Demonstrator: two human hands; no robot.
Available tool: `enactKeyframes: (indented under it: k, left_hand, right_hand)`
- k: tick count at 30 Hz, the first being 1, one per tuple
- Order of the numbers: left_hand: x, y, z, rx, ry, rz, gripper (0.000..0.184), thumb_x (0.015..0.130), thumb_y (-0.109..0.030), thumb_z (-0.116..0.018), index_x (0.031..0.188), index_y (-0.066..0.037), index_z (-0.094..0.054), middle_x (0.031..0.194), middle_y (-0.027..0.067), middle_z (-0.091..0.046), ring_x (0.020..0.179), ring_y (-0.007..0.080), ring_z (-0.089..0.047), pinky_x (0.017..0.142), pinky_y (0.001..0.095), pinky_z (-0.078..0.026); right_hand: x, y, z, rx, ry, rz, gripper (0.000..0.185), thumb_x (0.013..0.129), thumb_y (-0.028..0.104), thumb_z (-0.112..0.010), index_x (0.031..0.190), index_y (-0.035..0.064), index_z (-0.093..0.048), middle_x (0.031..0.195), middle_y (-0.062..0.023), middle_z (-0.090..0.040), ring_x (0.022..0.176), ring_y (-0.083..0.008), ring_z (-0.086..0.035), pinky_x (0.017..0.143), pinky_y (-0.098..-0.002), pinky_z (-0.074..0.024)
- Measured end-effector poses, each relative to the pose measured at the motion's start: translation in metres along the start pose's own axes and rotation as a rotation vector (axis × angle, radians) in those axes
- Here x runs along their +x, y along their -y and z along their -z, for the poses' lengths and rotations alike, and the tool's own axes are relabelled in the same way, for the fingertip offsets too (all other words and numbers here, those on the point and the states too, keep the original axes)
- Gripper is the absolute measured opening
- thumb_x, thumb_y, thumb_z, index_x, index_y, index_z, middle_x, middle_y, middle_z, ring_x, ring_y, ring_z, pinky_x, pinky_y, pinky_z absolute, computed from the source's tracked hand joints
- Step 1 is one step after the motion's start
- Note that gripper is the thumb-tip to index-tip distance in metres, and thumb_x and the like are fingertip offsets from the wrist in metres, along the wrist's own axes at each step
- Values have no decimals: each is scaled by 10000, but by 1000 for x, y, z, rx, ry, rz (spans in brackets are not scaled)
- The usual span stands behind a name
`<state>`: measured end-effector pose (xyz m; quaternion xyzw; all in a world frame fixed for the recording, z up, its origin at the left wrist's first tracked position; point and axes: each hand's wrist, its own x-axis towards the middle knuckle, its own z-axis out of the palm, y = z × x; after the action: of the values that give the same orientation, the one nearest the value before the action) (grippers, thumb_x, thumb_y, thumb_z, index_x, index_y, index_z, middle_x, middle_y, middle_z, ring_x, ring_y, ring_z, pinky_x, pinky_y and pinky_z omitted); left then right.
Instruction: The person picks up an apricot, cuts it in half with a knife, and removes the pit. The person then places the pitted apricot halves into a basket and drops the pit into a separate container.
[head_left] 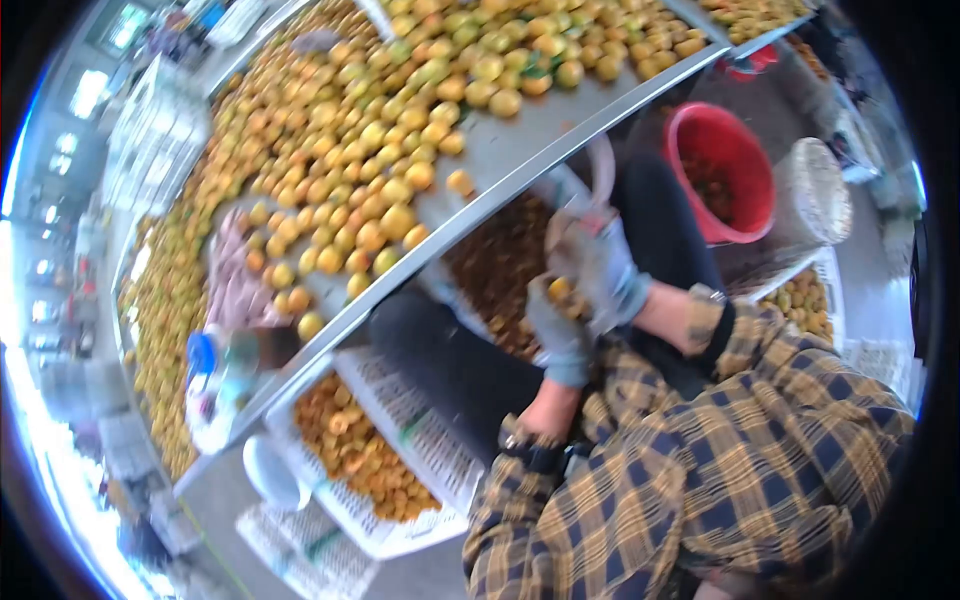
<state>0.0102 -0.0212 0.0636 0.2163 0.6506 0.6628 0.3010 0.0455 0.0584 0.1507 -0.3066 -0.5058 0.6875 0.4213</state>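
Note:
My left hand (562, 340), in a grey glove, is closed around a small yellow-orange apricot (557, 289). Close beside it is my right hand (602, 262), also gloved and stained brown. Its fingers are curled and smeared by motion, and what they hold is hidden. Both hands are between my knees, over a container of brown pits and scraps (497, 262). Whole apricots (370, 180) lie heaped on the metal table (495, 140) ahead of me.
A white basket (455, 465) of halved apricots (360, 450) stands by my left leg. A red bucket (675, 165) and a white bucket (815, 190) are to my right. On the table are a pink cloth (232, 270) and a blue-capped bottle (203, 360). The table's metal edge (560, 150) runs close by.

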Motion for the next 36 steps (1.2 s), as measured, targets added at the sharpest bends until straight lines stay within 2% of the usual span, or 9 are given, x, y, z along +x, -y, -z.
enactKeyframes:
  k: [3, 10, 14, 18, 21, 23, 28, 32, 36]
  left_hand:
    - [1, -31, -5, 31, -90, -129, 367, 972, -283, -335, 898, -24, -585, 803, 84, -592, 728, 182, -556, 674, 325, -447]
    - [9, -32, 4, 504, -94, -648, 273, 938, -223, -417, 907, -4, -577, 819, 141, -574, 751, 243, -567, 689, 332, -449]
    - [11, -23, 6, -630, 199, 313, 410, 761, -157, -700, 1077, 14, -503, 968, 87, -567, 859, 192, -555, 792, 311, -461]
    - [14, -50, 15, -750, 427, 873, 648, 750, -70, -675, 1306, 16, -354, 1157, 95, -527, 1028, 188, -546, 879, 303, -455]
    - [8, -54, 18, -662, 543, 676, 646, 727, -119, -699, 1273, 17, -381, 1147, 113, -543, 1021, 193, -561, 844, 302, -474]
    - [7, -24, 22, 290, 554, -277, 621, 776, -343, -668, 1248, -14, -434, 1025, 129, -601, 863, 267, -622, 732, 335, -509]
    - [0, -13, 21, 323, 435, -268, 695, 651, -172, -738, 1235, 8, -407, 1085, 115, -571, 954, 225, -595, 834, 302, -479]
    - [-1, -1, 15, 336, 339, -532, 495, 736, -333, -713, 1129, -84, -543, 942, 101, -621, 820, 275, -629, 672, 342, -509]
    - [16, -10, 13, -653, 512, 390, 461, 815, -428, -621, 1137, -109, -534, 932, 47, -612, 777, 191, -617, 627, 264, -496]
  right_hand:
    - [12, 12, -6, 355, -55, -311, 202, 914, 253, -512, 765, 118, -491, 534, 69, -331, 403, -43, -286, 403, -213, -233]
    - [18, 6, -5, 494, -189, -367, 217, 869, 252, -582, 724, 128, -479, 552, 44, -381, 433, -71, -358, 397, -229, -280]
    - [15, 20, -1, 402, -122, -272, 175, 892, 211, -575, 750, 121, -528, 589, 42, -470, 426, -55, -398, 367, -210, -278]
    - [10, 25, 16, 302, 41, -304, 184, 890, 211, -583, 771, 73, -553, 585, 18, -492, 405, -45, -377, 382, -196, -268]
    - [12, -5, 28, -55, 202, 32, 201, 877, 213, -607, 755, 57, -572, 623, 12, -520, 438, -41, -400, 393, -196, -292]
    - [4, 2, 18, 117, 232, -74, 174, 879, 200, -606, 797, 48, -597, 679, 7, -557, 488, -38, -439, 412, -183, -315]
    - [-2, 5, 14, 170, 176, -316, 171, 874, 205, -609, 868, 33, -605, 721, 7, -584, 623, -74, -527, 550, -213, -425]
    - [-7, 1, 9, -79, 502, 184, 175, 844, 178, -624, 848, 9, -576, 711, -2, -575, 581, -96, -449, 578, -248, -424]
    - [2, 7, 14, -307, 620, 185, 163, 858, 179, -613, 820, 22, -589, 712, -15, -587, 591, -89, -475, 567, -239, -425]
